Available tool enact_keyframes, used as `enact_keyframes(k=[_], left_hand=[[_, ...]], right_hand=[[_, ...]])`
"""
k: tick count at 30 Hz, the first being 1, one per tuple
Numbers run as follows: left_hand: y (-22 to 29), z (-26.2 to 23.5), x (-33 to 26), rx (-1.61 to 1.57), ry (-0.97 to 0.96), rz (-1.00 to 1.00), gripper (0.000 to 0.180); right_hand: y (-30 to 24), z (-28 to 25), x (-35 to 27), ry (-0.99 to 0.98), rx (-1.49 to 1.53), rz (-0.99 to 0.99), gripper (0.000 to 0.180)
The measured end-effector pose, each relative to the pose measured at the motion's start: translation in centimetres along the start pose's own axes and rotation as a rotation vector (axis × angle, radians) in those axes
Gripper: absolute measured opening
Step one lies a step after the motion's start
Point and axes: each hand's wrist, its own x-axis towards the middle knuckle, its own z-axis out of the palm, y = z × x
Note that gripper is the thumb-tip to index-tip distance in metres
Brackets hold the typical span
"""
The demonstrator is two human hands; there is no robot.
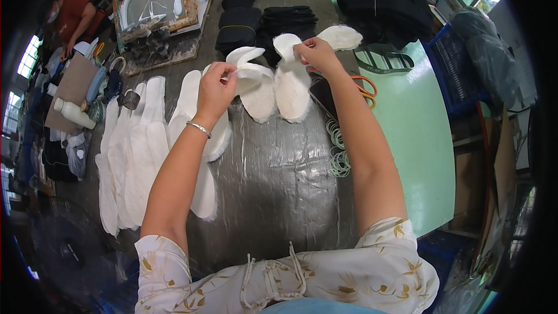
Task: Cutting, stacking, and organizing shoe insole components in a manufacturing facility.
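Note:
My left hand (pixel 216 92) pinches the edge of a white fleecy insole (pixel 250 77), which curls up over another insole (pixel 258 100) lying on the table. To its right, my right hand (pixel 319 56) is closed on the bent-up upper end of a second white insole (pixel 286 46). The flat insole (pixel 292 94) below that one rests on the dark table, its rounded end toward me. Several more white insoles (pixel 147 139) lie in overlapping rows on the left, partly behind my left forearm. One more insole (pixel 341 38) lies beyond my right hand.
Bundles of black material (pixel 239 28) stand at the far side. A green cutting board (pixel 418 139) covers the right, with orange-handled scissors (pixel 367 88) and pale green rubber bands (pixel 339 163) near my right arm. A wood-framed screen (pixel 154 3) and white bottle (pixel 74 113) stand left.

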Motion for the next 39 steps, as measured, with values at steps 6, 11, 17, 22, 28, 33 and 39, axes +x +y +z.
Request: enact_keyframes(k=[6,11,17,22,28,33,39], left_hand=[[-0.5,0.9,-0.5,-0.022,-0.004,0.005,0.011],[-0.9,-0.5,-0.6,0.006,-0.02,0.022,0.011],[-1.2,-0.5,-0.6,-0.009,-0.032,0.022,0.014],[-0.5,0.5,0.1,-0.041,-0.033,0.025,0.014],[-0.9,0.0,0.2,-0.001,-0.026,0.009,0.012],[-0.7,0.6,0.3,-0.045,-0.016,0.034,0.012],[-1.2,-0.4,-0.2,-0.013,-0.021,0.026,0.013]], right_hand=[[0.0,0.8,2.1,-0.145,0.131,0.285,0.078],[-1.8,0.7,0.8,-0.057,-0.185,0.212,0.091],[-2.2,2.0,0.8,0.065,-0.605,-0.008,0.088],[0.7,-0.4,2.2,-0.016,0.176,0.006,0.048],[-0.6,0.7,1.0,0.233,-0.683,-0.148,0.049],[0.2,-0.1,1.5,0.162,0.211,-0.104,0.05],[-1.3,3.2,-1.1,0.55,-0.511,-0.603,0.027]])
